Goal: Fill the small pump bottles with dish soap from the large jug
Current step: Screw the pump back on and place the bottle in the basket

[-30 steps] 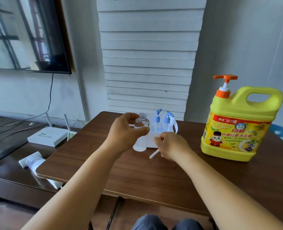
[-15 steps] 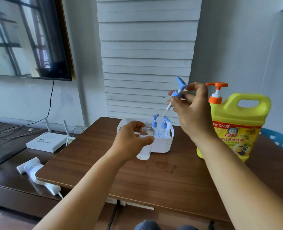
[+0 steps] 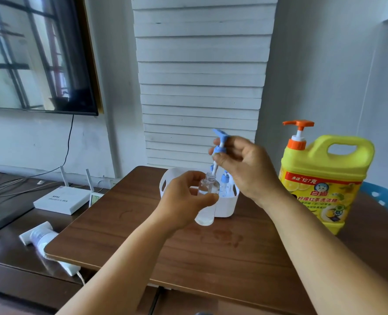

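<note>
Small clear bottle [image 3: 205,202] upright on the worktop [image 3: 211,253], cap off, contents not readable. Left hand [image 3: 184,201] curled round its body. Right hand [image 3: 245,167] pinches a blue pump head [image 3: 220,146] above it, tube tip at the neck. White caddy [image 3: 224,205] just behind holds more pump bottles [image 3: 224,185]. Yellow soap jug [image 3: 320,180] stands right, orange pump on.

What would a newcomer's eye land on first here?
Likely the yellow jug with its orange pump, standing at the table's right. Then the hands at centre: the left hand grips a clear bottle in front of a white caddy, while the right hand pinches a blue pump above the bottle's mouth.
</note>
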The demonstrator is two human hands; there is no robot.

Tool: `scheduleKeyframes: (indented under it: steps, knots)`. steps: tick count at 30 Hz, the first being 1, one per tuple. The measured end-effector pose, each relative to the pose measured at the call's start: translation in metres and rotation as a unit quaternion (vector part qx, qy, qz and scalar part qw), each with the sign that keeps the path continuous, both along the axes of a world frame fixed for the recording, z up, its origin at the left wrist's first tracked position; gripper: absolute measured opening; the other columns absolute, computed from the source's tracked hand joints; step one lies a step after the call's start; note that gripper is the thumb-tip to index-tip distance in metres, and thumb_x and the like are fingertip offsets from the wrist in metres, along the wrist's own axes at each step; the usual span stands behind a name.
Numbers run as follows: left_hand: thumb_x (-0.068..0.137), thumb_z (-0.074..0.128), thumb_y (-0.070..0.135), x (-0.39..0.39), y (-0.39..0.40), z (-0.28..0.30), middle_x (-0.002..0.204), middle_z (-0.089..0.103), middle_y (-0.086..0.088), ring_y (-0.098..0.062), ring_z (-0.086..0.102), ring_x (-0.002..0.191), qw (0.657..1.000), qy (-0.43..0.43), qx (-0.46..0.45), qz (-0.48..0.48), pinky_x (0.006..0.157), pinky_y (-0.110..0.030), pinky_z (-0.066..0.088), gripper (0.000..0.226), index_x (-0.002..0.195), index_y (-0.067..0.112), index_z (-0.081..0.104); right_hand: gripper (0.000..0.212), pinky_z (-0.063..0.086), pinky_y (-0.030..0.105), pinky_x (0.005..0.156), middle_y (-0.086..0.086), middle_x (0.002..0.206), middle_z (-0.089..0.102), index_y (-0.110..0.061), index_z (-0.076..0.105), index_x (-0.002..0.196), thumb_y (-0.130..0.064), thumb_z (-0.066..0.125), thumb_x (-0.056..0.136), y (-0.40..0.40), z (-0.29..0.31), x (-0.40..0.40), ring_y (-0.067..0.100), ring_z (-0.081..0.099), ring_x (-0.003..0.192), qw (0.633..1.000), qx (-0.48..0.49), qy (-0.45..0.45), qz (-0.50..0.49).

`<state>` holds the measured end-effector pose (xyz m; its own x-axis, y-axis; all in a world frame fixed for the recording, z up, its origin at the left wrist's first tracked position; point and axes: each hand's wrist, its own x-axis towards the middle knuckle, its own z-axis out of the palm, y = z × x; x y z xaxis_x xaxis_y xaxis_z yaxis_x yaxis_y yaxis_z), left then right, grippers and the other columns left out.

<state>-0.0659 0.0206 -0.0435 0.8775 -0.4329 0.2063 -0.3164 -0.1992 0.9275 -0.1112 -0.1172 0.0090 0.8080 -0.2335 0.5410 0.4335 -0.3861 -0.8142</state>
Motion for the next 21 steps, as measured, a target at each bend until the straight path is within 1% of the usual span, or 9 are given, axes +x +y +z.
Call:
scheduleKeyframes:
  steps: [3, 6, 8, 10, 13, 14, 17, 19, 21]
  knots:
    - [0.072, 0.077, 0.021, -0.001, -0.002, 0.003, 0.099, 0.071, 0.004, -0.014, 0.068, 0.088, 1.000, -0.005, -0.025, -0.009, 0.081, -0.033, 0.056, 0.039, 0.108, 0.024, 0.062, 0.019, 0.054, 0.027, 0.086, -0.003, 0.092, 0.073, -0.023, 0.068, 0.096, -0.009, 0.066, 0.083, 0.002, -0.005, 0.000, 0.010, 0.070, 0.087, 0.996, -0.027, 0.082, 0.038]
    - [0.073, 0.077, 0.020, -0.002, -0.001, 0.006, 0.098, 0.070, 0.005, -0.011, 0.068, 0.088, 0.999, -0.005, -0.039, -0.010, 0.082, -0.033, 0.056, 0.036, 0.106, 0.025, 0.063, 0.022, 0.054, 0.024, 0.085, -0.002, 0.095, 0.074, -0.027, 0.067, 0.088, -0.006, 0.064, 0.085, -0.002, -0.004, -0.002, 0.012, 0.071, 0.089, 0.990, -0.008, 0.117, 0.080]
    - [0.073, 0.077, 0.021, -0.002, 0.000, 0.007, 0.098, 0.070, 0.007, -0.010, 0.067, 0.088, 0.999, -0.011, -0.037, -0.007, 0.082, -0.031, 0.056, 0.036, 0.106, 0.026, 0.064, 0.017, 0.054, 0.024, 0.086, 0.000, 0.094, 0.074, -0.023, 0.068, 0.086, -0.006, 0.065, 0.083, -0.005, -0.002, -0.002, 0.013, 0.070, 0.089, 0.988, 0.013, 0.129, 0.088]
    - [0.073, 0.077, 0.020, -0.004, 0.000, 0.007, 0.099, 0.070, 0.008, -0.010, 0.066, 0.091, 0.999, -0.017, -0.040, -0.002, 0.083, -0.031, 0.055, 0.036, 0.106, 0.025, 0.064, 0.012, 0.055, 0.029, 0.086, 0.001, 0.088, 0.072, -0.014, 0.069, 0.088, -0.012, 0.072, 0.078, -0.005, -0.002, 0.000, 0.014, 0.069, 0.084, 0.989, 0.010, 0.131, 0.064]
    - [0.072, 0.078, 0.019, -0.006, -0.001, 0.008, 0.097, 0.071, 0.008, -0.008, 0.066, 0.092, 0.999, -0.036, -0.036, 0.002, 0.083, -0.029, 0.055, 0.036, 0.105, 0.024, 0.064, 0.032, 0.054, 0.029, 0.078, -0.004, 0.077, 0.063, -0.010, 0.065, 0.091, -0.026, 0.080, 0.068, -0.002, -0.005, 0.004, 0.012, 0.063, 0.075, 0.990, -0.014, 0.141, 0.015]
    - [0.071, 0.078, 0.019, -0.006, -0.002, 0.009, 0.097, 0.071, 0.008, -0.008, 0.066, 0.091, 0.999, -0.039, -0.034, 0.002, 0.082, -0.027, 0.055, 0.037, 0.105, 0.023, 0.064, 0.031, 0.054, 0.028, 0.079, -0.004, 0.078, 0.063, -0.012, 0.065, 0.092, -0.026, 0.080, 0.069, -0.003, -0.005, 0.004, 0.011, 0.064, 0.076, 0.989, -0.002, 0.145, 0.026]
    - [0.071, 0.078, 0.020, -0.005, -0.002, 0.012, 0.097, 0.071, 0.006, -0.007, 0.066, 0.086, 0.999, -0.033, -0.034, 0.001, 0.077, -0.024, 0.055, 0.038, 0.106, 0.022, 0.064, 0.014, 0.054, 0.025, 0.082, -0.001, 0.090, 0.070, -0.015, 0.068, 0.089, -0.010, 0.073, 0.077, -0.004, -0.004, 0.001, 0.011, 0.068, 0.083, 0.980, 0.081, 0.150, 0.103]
    - [0.071, 0.079, 0.020, -0.005, -0.002, 0.013, 0.097, 0.071, 0.006, -0.007, 0.067, 0.085, 0.999, -0.032, -0.033, 0.002, 0.078, -0.025, 0.055, 0.038, 0.106, 0.022, 0.064, 0.012, 0.054, 0.024, 0.078, -0.003, 0.080, 0.070, -0.014, 0.068, 0.082, -0.013, 0.076, 0.073, -0.005, -0.005, 0.003, 0.011, 0.068, 0.077, 0.985, 0.068, 0.139, 0.077]
    - [0.071, 0.078, 0.020, -0.006, -0.003, 0.013, 0.097, 0.072, 0.005, -0.009, 0.067, 0.088, 0.999, -0.036, -0.029, 0.000, 0.081, -0.027, 0.056, 0.037, 0.105, 0.021, 0.064, 0.022, 0.053, 0.023, 0.071, -0.006, 0.071, 0.065, -0.011, 0.065, 0.081, -0.022, 0.080, 0.068, -0.005, -0.005, 0.004, 0.009, 0.066, 0.070, 0.988, 0.033, 0.147, 0.043]
